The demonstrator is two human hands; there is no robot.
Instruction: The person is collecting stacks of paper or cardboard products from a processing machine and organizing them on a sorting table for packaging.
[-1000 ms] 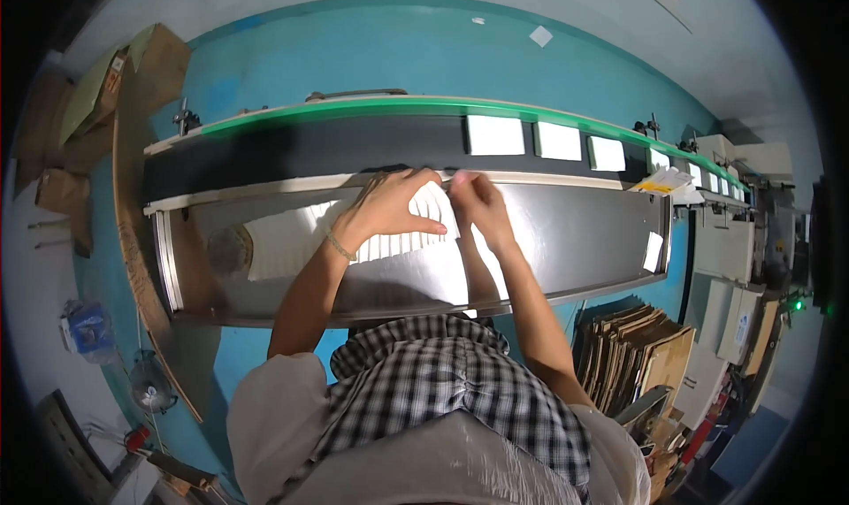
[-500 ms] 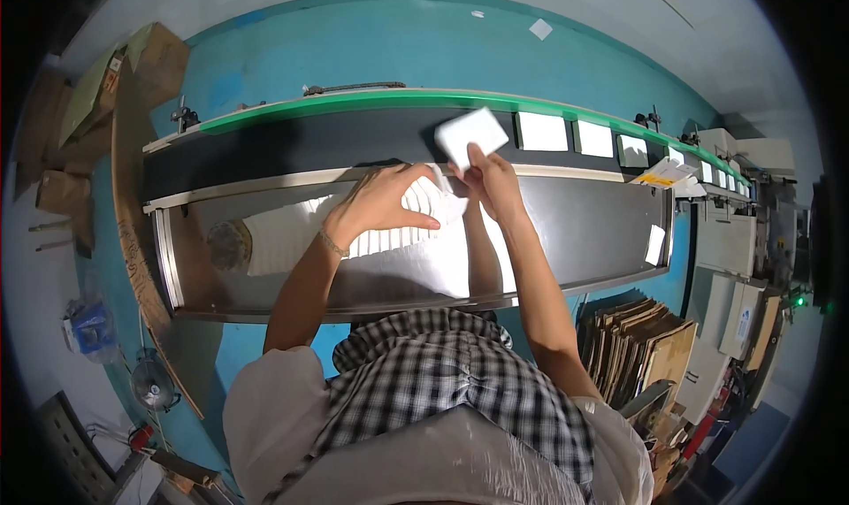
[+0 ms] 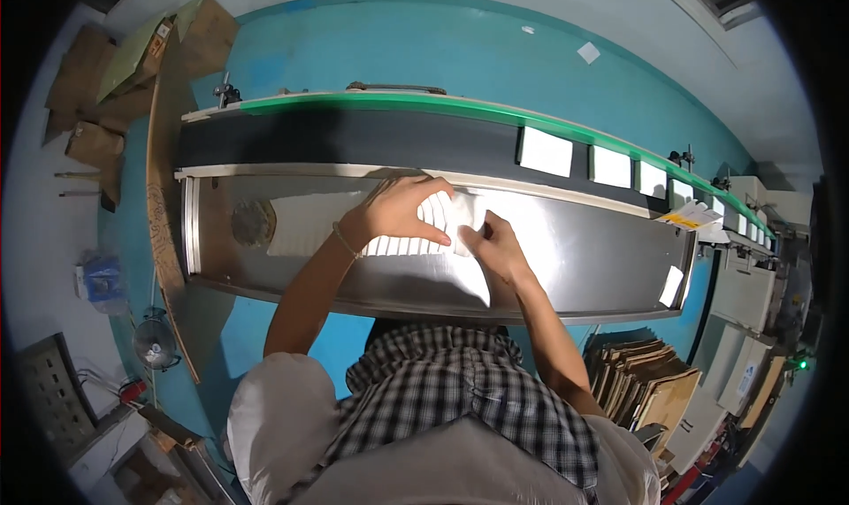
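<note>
A long row of thin white packets (image 3: 309, 226), standing on edge against each other, lies along the steel tray (image 3: 575, 266) in front of me. My left hand (image 3: 398, 211) curves over the right part of this row, thumb and fingers set on either side of it. At the row's right end, my right hand (image 3: 500, 250) pinches a white packet (image 3: 466, 211) between thumb and fingers. That packet leans against the row, and its lower edge is partly hidden by the fingers. A round, brownish object (image 3: 254, 223) sits at the row's left end.
Beyond the tray runs a dark conveyor belt (image 3: 478, 142) with several white packets (image 3: 546, 152) spaced along its right half, beside a green-edged rail (image 3: 380, 99). A loose white piece (image 3: 671, 286) lies at the tray's right end. Flattened cardboard (image 3: 637, 372) stands at lower right.
My right hand has come down from above the belt to the row's end with the white packet. My left hand stays around the row. The whole view has shifted slightly.
</note>
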